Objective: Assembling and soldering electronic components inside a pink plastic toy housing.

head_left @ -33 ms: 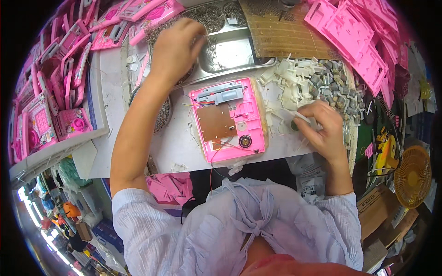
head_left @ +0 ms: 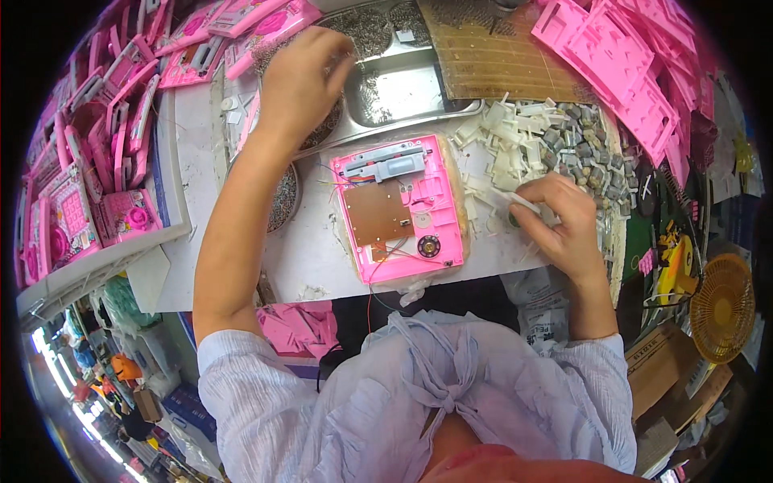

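Observation:
My left hand [head_left: 304,84] reaches over the metal tray [head_left: 419,123] at the back, fingers bent and tips close together beside heaped small metal parts [head_left: 366,30]. Anything between those fingertips is too small to make out. My right hand [head_left: 566,219] pinches a white plastic piece [head_left: 523,203] between thumb and fingers, just right of the casing. Between my hands lies an open pink toy casing [head_left: 439,193], on a plastic-wrapped pad. Inside it are a brown circuit board [head_left: 377,215], a grey mechanism [head_left: 388,163] along the far side, a round black speaker [head_left: 429,246] and thin wires.
White plastic parts [head_left: 507,149] and grey blocks [head_left: 592,149] are heaped behind my right hand. Pink casings are piled at left [head_left: 76,193] and far right [head_left: 608,68]. Cardboard [head_left: 499,60] lies beside the tray. A round container of small parts [head_left: 286,197] stands under my left forearm.
My left hand has shifted slightly left and nearer over the tray. My right hand keeps its pinch on the white plastic piece, barely moved. The casing stays put.

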`<action>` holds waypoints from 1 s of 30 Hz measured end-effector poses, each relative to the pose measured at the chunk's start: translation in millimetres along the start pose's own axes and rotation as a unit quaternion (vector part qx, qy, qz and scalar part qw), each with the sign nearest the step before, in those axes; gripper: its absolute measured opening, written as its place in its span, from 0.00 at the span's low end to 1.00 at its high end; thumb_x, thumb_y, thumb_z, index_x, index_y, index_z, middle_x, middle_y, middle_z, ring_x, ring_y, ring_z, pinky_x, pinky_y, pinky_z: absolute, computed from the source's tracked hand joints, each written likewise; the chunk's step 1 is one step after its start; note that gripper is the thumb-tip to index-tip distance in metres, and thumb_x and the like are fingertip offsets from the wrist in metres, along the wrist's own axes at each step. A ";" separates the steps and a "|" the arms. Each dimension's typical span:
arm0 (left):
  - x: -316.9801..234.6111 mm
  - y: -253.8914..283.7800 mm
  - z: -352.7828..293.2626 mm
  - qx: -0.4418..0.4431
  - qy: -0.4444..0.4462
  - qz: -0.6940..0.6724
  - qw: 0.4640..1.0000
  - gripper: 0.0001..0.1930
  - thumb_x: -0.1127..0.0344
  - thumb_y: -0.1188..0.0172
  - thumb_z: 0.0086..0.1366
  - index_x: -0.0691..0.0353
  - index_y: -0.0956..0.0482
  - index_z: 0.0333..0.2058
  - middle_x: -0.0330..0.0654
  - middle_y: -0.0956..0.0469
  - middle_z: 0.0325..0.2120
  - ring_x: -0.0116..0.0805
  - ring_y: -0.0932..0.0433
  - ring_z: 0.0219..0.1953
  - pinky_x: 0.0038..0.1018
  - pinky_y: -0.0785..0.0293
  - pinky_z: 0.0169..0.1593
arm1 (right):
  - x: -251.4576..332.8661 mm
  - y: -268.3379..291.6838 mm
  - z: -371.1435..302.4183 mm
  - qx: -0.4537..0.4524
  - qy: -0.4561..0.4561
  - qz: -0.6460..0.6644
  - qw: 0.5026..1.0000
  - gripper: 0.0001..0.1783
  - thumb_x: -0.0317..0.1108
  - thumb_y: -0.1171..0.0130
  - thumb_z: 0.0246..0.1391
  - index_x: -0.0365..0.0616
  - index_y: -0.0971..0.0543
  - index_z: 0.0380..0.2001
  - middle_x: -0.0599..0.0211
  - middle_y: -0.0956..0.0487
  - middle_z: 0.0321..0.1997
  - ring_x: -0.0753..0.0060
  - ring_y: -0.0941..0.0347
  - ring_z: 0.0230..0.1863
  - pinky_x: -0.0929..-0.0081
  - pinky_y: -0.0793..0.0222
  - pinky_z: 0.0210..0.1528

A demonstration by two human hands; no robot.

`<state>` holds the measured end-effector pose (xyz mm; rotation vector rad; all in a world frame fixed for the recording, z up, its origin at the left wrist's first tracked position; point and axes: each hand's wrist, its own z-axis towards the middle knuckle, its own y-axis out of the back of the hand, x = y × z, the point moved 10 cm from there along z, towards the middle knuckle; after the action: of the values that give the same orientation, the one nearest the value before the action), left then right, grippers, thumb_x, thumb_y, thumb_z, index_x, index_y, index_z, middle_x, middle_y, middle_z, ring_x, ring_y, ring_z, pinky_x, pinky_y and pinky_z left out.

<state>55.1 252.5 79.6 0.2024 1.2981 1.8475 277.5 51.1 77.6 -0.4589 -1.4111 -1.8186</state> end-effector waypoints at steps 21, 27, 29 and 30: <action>-67.5 -7.2 -12.8 0.092 0.056 -0.075 0.991 0.08 0.67 0.37 0.63 0.63 0.19 0.38 0.45 0.16 0.32 0.47 0.16 0.36 0.37 0.20 0.39 | -14.3 -4.4 -9.2 -0.003 -0.119 0.248 0.961 0.13 0.22 0.34 0.51 0.35 0.16 0.42 0.58 0.16 0.38 0.64 0.20 0.38 0.71 0.27 0.40; -110.2 -23.1 -140.5 0.154 0.308 -0.574 0.743 0.08 0.70 0.40 0.72 0.67 0.18 0.46 0.33 0.21 0.30 0.20 0.22 0.30 0.19 0.28 0.33 | 37.8 -23.1 3.2 0.031 0.029 0.181 0.983 0.18 0.23 0.30 0.48 0.37 0.16 0.45 0.57 0.16 0.41 0.59 0.20 0.37 0.67 0.25 0.40; -116.0 -28.1 -159.3 0.148 0.338 -0.623 0.690 0.08 0.71 0.41 0.73 0.67 0.19 0.46 0.33 0.22 0.31 0.18 0.25 0.29 0.18 0.30 0.31 | 48.8 -34.5 4.3 0.055 0.077 0.156 0.983 0.20 0.23 0.27 0.45 0.39 0.16 0.45 0.57 0.16 0.42 0.57 0.20 0.34 0.66 0.25 0.37; -117.6 -30.6 -168.7 0.153 0.355 -0.627 0.677 0.08 0.71 0.42 0.73 0.67 0.19 0.46 0.33 0.23 0.31 0.18 0.27 0.28 0.18 0.31 0.31 | 53.4 -37.4 4.3 0.060 0.090 0.146 0.983 0.20 0.23 0.27 0.45 0.39 0.17 0.45 0.58 0.17 0.41 0.57 0.20 0.34 0.66 0.25 0.36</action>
<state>51.2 54.6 16.0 -1.1047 1.5714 0.4351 214.7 39.5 91.3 -0.4042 -1.2484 -1.4929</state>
